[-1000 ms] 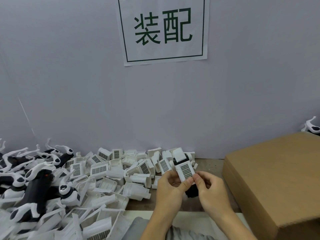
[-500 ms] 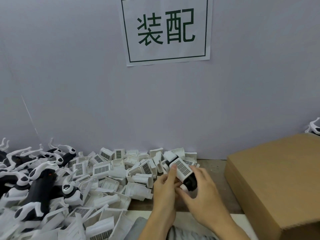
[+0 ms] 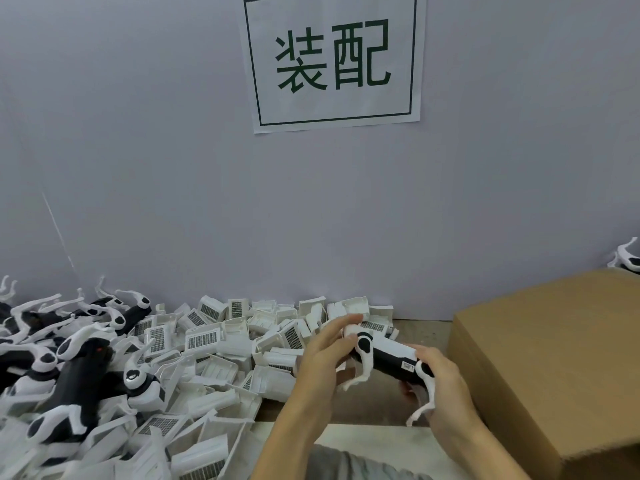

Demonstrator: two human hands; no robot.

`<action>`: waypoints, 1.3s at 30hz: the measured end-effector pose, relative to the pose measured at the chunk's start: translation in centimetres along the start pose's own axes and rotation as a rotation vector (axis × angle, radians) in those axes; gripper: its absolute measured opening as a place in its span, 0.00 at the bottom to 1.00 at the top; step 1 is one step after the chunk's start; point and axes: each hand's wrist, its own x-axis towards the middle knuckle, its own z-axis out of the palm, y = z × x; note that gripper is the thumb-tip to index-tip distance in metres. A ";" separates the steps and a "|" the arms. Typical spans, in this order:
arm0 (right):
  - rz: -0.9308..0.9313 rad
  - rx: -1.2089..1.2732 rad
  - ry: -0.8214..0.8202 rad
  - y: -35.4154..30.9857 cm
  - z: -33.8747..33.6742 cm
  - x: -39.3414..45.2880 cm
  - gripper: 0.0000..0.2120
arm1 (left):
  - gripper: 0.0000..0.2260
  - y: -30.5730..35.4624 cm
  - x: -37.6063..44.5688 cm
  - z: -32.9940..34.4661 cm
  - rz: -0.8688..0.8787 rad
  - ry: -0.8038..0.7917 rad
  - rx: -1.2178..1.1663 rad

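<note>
A black-and-white toy body (image 3: 384,358) with thin white legs lies sideways between my hands, above the table's near edge. My right hand (image 3: 441,386) grips its right end, fingers curled round it. My left hand (image 3: 327,348) holds its left end, with the fingertips on a white piece at the top. A pile of white plastic covers (image 3: 221,341) with grey grilles lies to the left. Farther left lies a heap of black-and-white bodies (image 3: 79,372).
A closed cardboard box (image 3: 554,368) fills the right side, close to my right hand. Another black-and-white part (image 3: 627,259) shows behind the box. A grey wall with a paper sign (image 3: 332,60) stands right behind the table. Bare wooden table (image 3: 426,329) shows between the pile and the box.
The piece in my hands turned from showing its grilled white cover to lying sideways with black body and legs visible. Both hands shifted right, toward the box, and spread apart along it.
</note>
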 end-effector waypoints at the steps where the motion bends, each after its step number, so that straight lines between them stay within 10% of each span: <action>1: 0.031 0.047 -0.001 0.1 0.0 0.0 0.15 | 0.14 -0.1 0.0 -0.2 0.014 -0.016 0.018; 19: 0.153 0.154 0.015 -0.3 -0.1 0.3 0.15 | 0.13 0.5 -0.4 0.8 0.237 0.077 0.217; 28: 0.165 0.175 -0.174 -1.6 0.0 -0.8 0.22 | 0.06 -0.9 0.5 -0.7 -0.087 0.335 -0.257; 39: 0.343 -0.097 -0.377 -3.0 -1.3 -1.1 0.20 | 0.06 -2.0 0.0 -1.6 -0.360 0.169 -0.317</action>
